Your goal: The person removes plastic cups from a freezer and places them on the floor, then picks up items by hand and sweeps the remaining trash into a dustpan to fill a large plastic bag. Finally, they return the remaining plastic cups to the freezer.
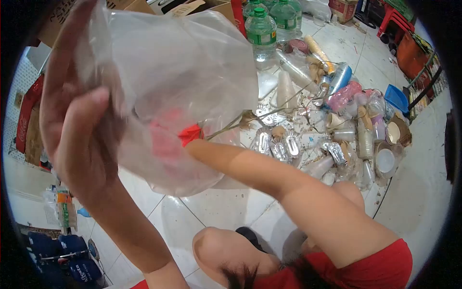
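A large clear plastic bag [192, 58] hangs in front of me. At its left edge my left hand [84, 115] has hold of it, with the thumb pressed toward the plastic and the fingers running up behind. My right forearm reaches into the bag's lower part, so my right hand is hidden and its fingers cannot be made out. Beside that wrist is a red, petal-like piece [191, 134], with thin dry stems [231, 126] sticking out to the right. More red or pink stuff shows blurred through the plastic.
Plastic cups [385, 160], foil trays [263, 143] and wrapped cup stacks lie piled on the tiled floor at right. Large water bottles [261, 36] stand behind. A blue dustpan [396, 98] is at far right. Cardboard boxes [207, 7] stand at the back.
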A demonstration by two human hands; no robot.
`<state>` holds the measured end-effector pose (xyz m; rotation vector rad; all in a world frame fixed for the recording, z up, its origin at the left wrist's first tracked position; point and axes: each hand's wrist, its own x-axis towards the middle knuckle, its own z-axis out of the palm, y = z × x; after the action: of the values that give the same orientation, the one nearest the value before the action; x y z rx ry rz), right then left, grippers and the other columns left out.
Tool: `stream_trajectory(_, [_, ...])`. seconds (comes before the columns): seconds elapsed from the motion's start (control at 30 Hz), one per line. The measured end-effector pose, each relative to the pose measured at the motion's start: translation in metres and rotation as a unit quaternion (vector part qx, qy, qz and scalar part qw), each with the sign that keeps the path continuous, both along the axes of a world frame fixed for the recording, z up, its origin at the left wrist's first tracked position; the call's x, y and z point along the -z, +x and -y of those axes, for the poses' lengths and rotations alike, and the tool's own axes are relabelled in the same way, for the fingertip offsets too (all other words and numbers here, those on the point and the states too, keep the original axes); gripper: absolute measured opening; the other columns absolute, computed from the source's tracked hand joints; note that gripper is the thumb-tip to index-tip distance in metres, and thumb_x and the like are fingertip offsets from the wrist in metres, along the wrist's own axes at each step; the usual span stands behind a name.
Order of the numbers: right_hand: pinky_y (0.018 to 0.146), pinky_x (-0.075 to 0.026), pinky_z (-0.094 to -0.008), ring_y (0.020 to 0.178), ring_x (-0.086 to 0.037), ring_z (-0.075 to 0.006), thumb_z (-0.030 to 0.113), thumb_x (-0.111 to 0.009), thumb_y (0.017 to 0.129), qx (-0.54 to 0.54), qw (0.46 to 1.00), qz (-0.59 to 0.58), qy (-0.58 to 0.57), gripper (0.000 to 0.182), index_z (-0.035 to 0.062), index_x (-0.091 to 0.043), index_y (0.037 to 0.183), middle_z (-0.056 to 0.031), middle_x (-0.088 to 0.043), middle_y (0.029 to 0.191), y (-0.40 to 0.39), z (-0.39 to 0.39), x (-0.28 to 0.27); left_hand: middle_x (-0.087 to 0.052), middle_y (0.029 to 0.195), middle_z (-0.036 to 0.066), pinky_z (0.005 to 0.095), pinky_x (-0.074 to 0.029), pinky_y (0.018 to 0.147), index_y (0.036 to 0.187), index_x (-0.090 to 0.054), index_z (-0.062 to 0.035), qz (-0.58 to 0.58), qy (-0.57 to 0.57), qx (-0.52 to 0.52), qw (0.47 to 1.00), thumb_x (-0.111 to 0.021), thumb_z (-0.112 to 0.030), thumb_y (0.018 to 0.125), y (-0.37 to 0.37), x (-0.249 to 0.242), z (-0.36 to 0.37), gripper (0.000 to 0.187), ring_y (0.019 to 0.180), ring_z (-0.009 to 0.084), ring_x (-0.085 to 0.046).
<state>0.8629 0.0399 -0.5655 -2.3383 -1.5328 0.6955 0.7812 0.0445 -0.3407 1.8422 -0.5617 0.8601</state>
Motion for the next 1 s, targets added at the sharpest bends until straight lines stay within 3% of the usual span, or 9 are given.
stream_trajectory(0.17, [0.08,-0.036,-0.0285,0.094,-0.048,-0.0176,0.023,-0.048,0.075,0.042,0.975,-0.213,0.039,0.037,0.0036,-0.046,0.107,-0.0098,-0.051,0.103,0.04,0.069,-0.053,-0.046,0.107,0.01,0.0192,-0.04,0.073,0.111,-0.042,0.0021,-0.025,-0.078,-0.177,0.981,-0.041,-0.001,0.069,0.001,0.006,-0.042,0.042,0.086,0.0106,-0.05])
stream_trajectory(0.27, [0.083,-0.034,-0.0296,0.101,-0.044,-0.0175,0.026,-0.047,0.078,0.006,0.867,-0.474,0.151,0.044,0.0047,-0.039,0.115,-0.009,-0.046,0.11,0.077,0.138,-0.048,-0.047,0.106,0.009,0.0203,-0.04,0.073,0.11,-0.043,0.0014,-0.068,-0.101,-0.245,0.962,-0.039,0.001,0.07,-0.008,0.011,-0.099,0.04,0.086,0.0114,-0.05])
stream_trajectory(0.53, [0.093,-0.017,-0.0492,0.116,-0.013,-0.04,0.045,-0.064,0.057,0.269,0.956,0.112,-0.029,0.085,0.0191,-0.02,0.125,-0.0141,-0.007,0.131,0.139,0.255,0.081,-0.038,0.117,0.012,0.0289,-0.03,0.088,0.115,-0.039,-0.0015,-0.063,-0.075,-0.377,0.921,-0.048,-0.002,0.071,-0.052,0.024,-0.125,0.044,0.105,0.0205,-0.039])
stream_trajectory(0.7, [0.084,-0.006,-0.0651,0.118,0.002,-0.0424,0.04,-0.063,0.06,0.356,0.888,0.277,-0.093,0.066,0.0214,-0.036,0.117,-0.0105,0.001,0.132,0.154,0.259,0.145,-0.031,0.123,0.013,0.031,-0.023,0.093,0.117,-0.037,-0.0036,-0.131,-0.072,-0.336,0.93,-0.053,-0.009,0.072,-0.074,0.031,-0.117,0.047,0.112,0.022,-0.03])
stream_trajectory(0.77, [0.085,-0.022,-0.0566,0.116,-0.02,-0.0379,0.036,-0.054,0.07,0.37,0.886,0.245,-0.137,0.041,0.0167,-0.047,0.106,-0.0151,-0.021,0.128,0.166,0.259,0.146,-0.029,0.124,0.013,0.0331,-0.021,0.093,0.118,-0.036,-0.0072,-0.176,-0.07,-0.363,0.912,-0.054,-0.015,0.072,-0.076,0.03,-0.114,0.05,0.113,0.0236,-0.028])
stream_trajectory(0.83, [0.079,-0.038,-0.0408,0.097,-0.047,-0.0279,0.033,-0.035,0.08,0.494,0.862,-0.031,0.107,0.033,0.0112,-0.052,0.097,-0.019,-0.049,0.102,0.193,0.258,0.15,-0.028,0.124,0.013,0.0348,-0.02,0.093,0.118,-0.036,-0.0093,-0.175,0.095,-0.514,0.835,-0.055,-0.019,0.071,-0.078,0.025,-0.119,0.051,0.113,0.025,-0.026])
stream_trajectory(0.9, [0.066,-0.043,-0.032,0.074,-0.056,-0.0257,0.031,-0.034,0.08,0.577,0.729,-0.183,0.321,0.032,0.0069,-0.052,0.092,-0.0172,-0.056,0.08,0.201,0.247,0.102,-0.027,0.124,0.013,0.0365,-0.018,0.094,0.118,-0.036,-0.0114,-0.161,0.252,-0.631,0.716,-0.056,-0.022,0.071,-0.063,0.022,-0.102,0.053,0.114,0.0263,-0.024])
stream_trajectory(0.97, [0.064,-0.043,-0.0319,0.073,-0.056,-0.0266,0.019,-0.043,0.075,0.527,0.732,0.011,0.432,0.024,0.0059,-0.053,0.093,-0.0142,-0.057,0.082,0.197,0.229,0.037,-0.025,0.124,0.014,0.0386,-0.017,0.094,0.118,-0.037,-0.0148,0.077,0.493,-0.6,0.625,-0.059,-0.03,0.067,-0.033,0.015,-0.028,0.058,0.115,0.0289,-0.021])
stream_trajectory(1.0, [0.068,-0.043,-0.0317,0.08,-0.055,-0.0254,0.014,-0.043,0.072,0.442,0.717,0.032,0.537,0.026,0.0058,-0.054,0.094,-0.0133,-0.057,0.086,0.183,0.217,-0.005,-0.024,0.125,0.014,0.0387,-0.017,0.094,0.119,-0.036,-0.0125,0.06,0.507,-0.54,0.669,-0.061,-0.033,0.065,-0.018,0.02,0.002,0.063,0.115,0.0291,-0.021])
